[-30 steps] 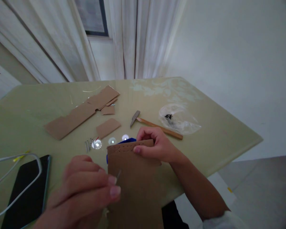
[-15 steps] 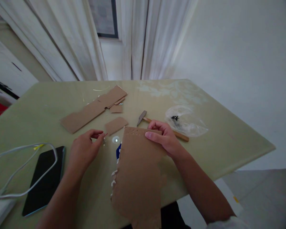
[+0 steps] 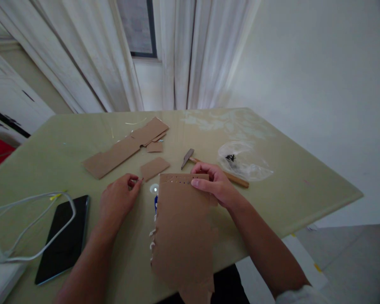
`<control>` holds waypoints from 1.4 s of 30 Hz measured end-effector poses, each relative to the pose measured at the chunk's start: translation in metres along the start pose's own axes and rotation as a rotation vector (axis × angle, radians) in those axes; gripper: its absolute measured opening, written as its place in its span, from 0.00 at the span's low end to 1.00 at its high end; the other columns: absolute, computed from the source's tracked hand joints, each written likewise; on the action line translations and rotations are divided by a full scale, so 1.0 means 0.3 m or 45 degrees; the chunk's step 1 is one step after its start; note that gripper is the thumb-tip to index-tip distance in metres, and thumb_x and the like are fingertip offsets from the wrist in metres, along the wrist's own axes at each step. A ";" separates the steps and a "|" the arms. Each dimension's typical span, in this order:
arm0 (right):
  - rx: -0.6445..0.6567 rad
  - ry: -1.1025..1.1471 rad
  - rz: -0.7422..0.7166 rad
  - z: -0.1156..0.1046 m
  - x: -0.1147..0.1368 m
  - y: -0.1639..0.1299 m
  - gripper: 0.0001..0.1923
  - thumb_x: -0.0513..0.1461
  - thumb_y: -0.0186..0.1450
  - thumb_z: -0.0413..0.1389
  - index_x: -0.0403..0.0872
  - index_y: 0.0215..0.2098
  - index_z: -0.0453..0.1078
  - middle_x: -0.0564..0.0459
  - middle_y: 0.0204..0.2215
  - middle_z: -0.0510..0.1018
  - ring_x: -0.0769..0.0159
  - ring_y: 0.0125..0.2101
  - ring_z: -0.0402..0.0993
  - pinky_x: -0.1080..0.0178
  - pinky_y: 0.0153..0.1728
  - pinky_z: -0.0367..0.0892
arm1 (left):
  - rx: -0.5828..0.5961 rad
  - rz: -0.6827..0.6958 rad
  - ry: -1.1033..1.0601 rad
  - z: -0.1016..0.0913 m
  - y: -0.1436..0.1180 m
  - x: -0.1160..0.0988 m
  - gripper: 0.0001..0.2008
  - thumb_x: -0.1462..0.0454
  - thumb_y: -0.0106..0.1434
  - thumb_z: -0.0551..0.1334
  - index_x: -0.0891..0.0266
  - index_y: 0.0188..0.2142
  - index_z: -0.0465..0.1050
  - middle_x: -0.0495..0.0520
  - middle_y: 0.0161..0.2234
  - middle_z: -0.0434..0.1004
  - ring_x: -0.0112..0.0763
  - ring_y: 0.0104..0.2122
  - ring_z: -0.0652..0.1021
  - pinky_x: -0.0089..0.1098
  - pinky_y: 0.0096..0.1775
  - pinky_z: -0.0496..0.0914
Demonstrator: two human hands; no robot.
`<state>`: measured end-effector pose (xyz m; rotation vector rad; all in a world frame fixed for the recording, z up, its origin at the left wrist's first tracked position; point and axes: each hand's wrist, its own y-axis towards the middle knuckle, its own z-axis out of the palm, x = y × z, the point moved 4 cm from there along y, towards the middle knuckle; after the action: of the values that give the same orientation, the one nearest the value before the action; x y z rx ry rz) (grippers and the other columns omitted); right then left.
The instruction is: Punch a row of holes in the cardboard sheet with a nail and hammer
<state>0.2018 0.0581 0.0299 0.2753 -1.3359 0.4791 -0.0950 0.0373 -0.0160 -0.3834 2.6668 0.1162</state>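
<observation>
My right hand [image 3: 213, 183] grips the upper right edge of a brown cardboard piece [image 3: 182, 228], thumb on the near face and fingers behind. Two rows of small holes run along its top edge, and white bits stick out along its left side. Something blue [image 3: 156, 204] peeks out behind that left edge. My left hand [image 3: 122, 198] hovers to the left of the cardboard, thumb and fingertips pinched together; whatever is between them is too small to name. A hammer [image 3: 236, 179] with a wooden handle lies just behind my right hand.
Cardboard strips [image 3: 123, 150] and a smaller cardboard scrap [image 3: 154, 168] lie farther back. At right is a clear plastic bag [image 3: 245, 158] with small black pieces. A black tablet [image 3: 63, 240] and a white cable [image 3: 31, 257] occupy the left of the table [image 3: 291, 181].
The cardboard's top edge has tilted, so its rows of holes show more clearly. My left hand has shifted slightly right, still pinched. My right hand keeps its grip.
</observation>
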 end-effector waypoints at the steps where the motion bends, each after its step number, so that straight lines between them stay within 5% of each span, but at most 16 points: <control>1: 0.002 0.008 -0.010 0.000 0.001 0.000 0.19 0.48 0.60 0.75 0.47 0.36 0.74 0.59 0.27 0.76 0.73 0.23 0.70 0.72 0.23 0.64 | -0.007 0.003 -0.009 0.001 0.002 0.003 0.18 0.49 0.70 0.59 0.56 0.43 0.83 0.62 0.39 0.88 0.53 0.37 0.85 0.40 0.36 0.69; 8: 0.035 0.077 -0.007 -0.002 -0.008 -0.004 0.21 0.48 0.59 0.77 0.47 0.38 0.74 0.59 0.27 0.76 0.74 0.22 0.70 0.73 0.22 0.64 | -0.194 0.095 -0.304 -0.036 -0.024 -0.060 0.18 0.49 0.69 0.62 0.58 0.44 0.83 0.54 0.34 0.85 0.37 0.28 0.76 0.35 0.34 0.67; 10: 0.065 0.091 -0.004 0.001 -0.010 -0.009 0.22 0.49 0.59 0.77 0.47 0.38 0.74 0.59 0.27 0.76 0.75 0.22 0.69 0.73 0.22 0.63 | -0.293 0.280 -0.507 -0.060 -0.065 -0.117 0.18 0.49 0.71 0.62 0.59 0.42 0.84 0.53 0.33 0.83 0.35 0.27 0.74 0.34 0.35 0.69; 14: 0.125 0.088 -0.012 0.012 -0.010 -0.018 0.22 0.50 0.59 0.77 0.47 0.37 0.74 0.60 0.26 0.75 0.75 0.21 0.66 0.73 0.20 0.60 | -0.182 0.824 -0.763 -0.079 -0.176 -0.241 0.11 0.60 0.72 0.63 0.57 0.42 0.86 0.57 0.45 0.87 0.40 0.43 0.83 0.37 0.45 0.76; 18: 0.159 0.076 -0.010 0.021 -0.008 -0.024 0.22 0.50 0.58 0.77 0.47 0.36 0.73 0.61 0.25 0.74 0.76 0.21 0.64 0.73 0.20 0.58 | -0.204 1.079 -0.912 -0.085 -0.249 -0.292 0.08 0.64 0.71 0.65 0.54 0.37 0.85 0.55 0.38 0.87 0.42 0.38 0.82 0.39 0.40 0.78; 30: 0.298 0.125 0.012 0.046 -0.013 -0.035 0.20 0.49 0.61 0.76 0.47 0.37 0.74 0.61 0.24 0.73 0.76 0.20 0.63 0.73 0.21 0.58 | -0.105 0.938 -0.894 -0.055 -0.267 -0.310 0.13 0.62 0.74 0.60 0.52 0.40 0.85 0.54 0.37 0.85 0.43 0.34 0.81 0.42 0.35 0.77; 42: 0.417 0.053 -0.048 0.072 0.003 -0.046 0.20 0.47 0.60 0.77 0.46 0.36 0.75 0.60 0.26 0.75 0.76 0.22 0.65 0.73 0.23 0.63 | -0.330 1.024 -0.855 -0.049 -0.293 -0.287 0.07 0.61 0.73 0.65 0.54 0.40 0.84 0.52 0.36 0.84 0.39 0.36 0.79 0.39 0.40 0.75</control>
<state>0.1902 0.0363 0.0367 0.5564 -1.2064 0.6689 -0.0016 -0.0277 0.0331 0.5809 1.9772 0.6971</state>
